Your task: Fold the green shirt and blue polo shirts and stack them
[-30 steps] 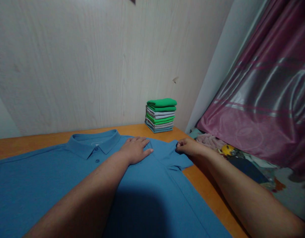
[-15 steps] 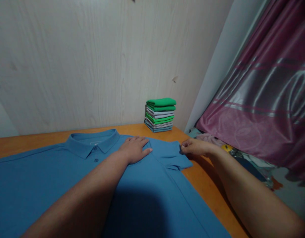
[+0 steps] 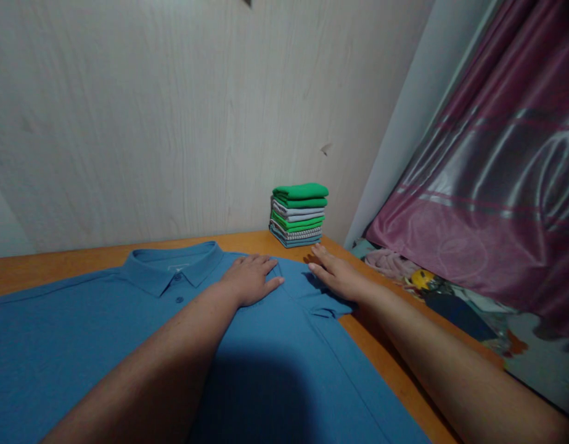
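Observation:
A blue polo shirt [image 3: 103,345] lies spread out, front up, on an orange table [image 3: 247,240], its collar towards the wall. My left hand [image 3: 251,280] rests flat on the shirt near the right shoulder seam, fingers apart. Over the sleeve on the right is my right hand [image 3: 336,274], with its fingers extended and nothing gripped. Small creases show at the sleeve's underside, and part of the sleeve is hidden beneath the right hand.
Folded clothes [image 3: 299,213] in green, grey, checked and blue form a stack at the back, against a pale wood-grain wall [image 3: 173,123]. To the right hangs a shiny pink curtain [image 3: 473,203] above mixed fabric items and a yellow object [image 3: 421,279].
My right hand has let go of the sleeve's edge, opened and moved left over the sleeve. My left hand has stayed in place.

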